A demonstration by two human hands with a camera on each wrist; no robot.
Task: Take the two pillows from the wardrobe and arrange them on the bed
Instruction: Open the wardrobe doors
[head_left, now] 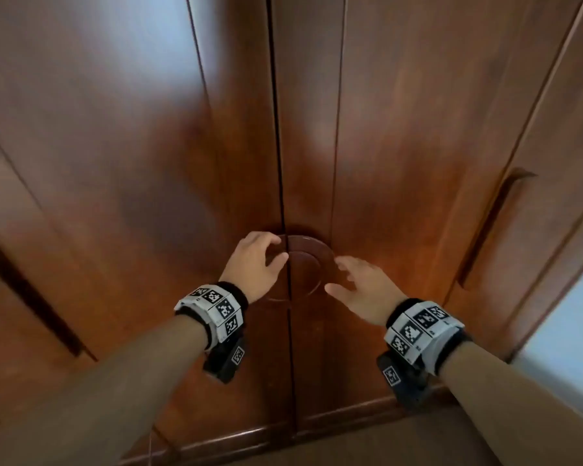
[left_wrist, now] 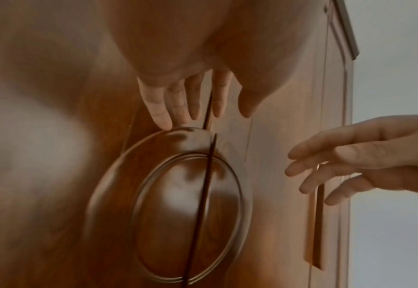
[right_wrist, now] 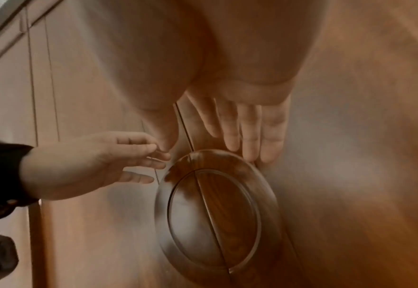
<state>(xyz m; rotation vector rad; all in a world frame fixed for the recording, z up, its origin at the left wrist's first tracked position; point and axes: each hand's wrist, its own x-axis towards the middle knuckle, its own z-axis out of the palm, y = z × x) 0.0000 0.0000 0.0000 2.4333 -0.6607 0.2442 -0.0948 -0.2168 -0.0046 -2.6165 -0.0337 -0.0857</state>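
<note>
Standing shut, the wardrobe hides its inside, so neither pillow shows. One round handle straddles the seam between its two middle doors. The left hand reaches the handle's left edge and the right hand its right, both with fingers spread and holding nothing; contact is blurred.

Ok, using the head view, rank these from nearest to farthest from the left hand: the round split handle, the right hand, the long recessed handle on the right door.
1. Round split handle: at the door seam, right at the left hand's fingertips.
2. Right hand: across the round handle, on its right side.
3. Long recessed handle: far right, on the neighbouring door.
</note>
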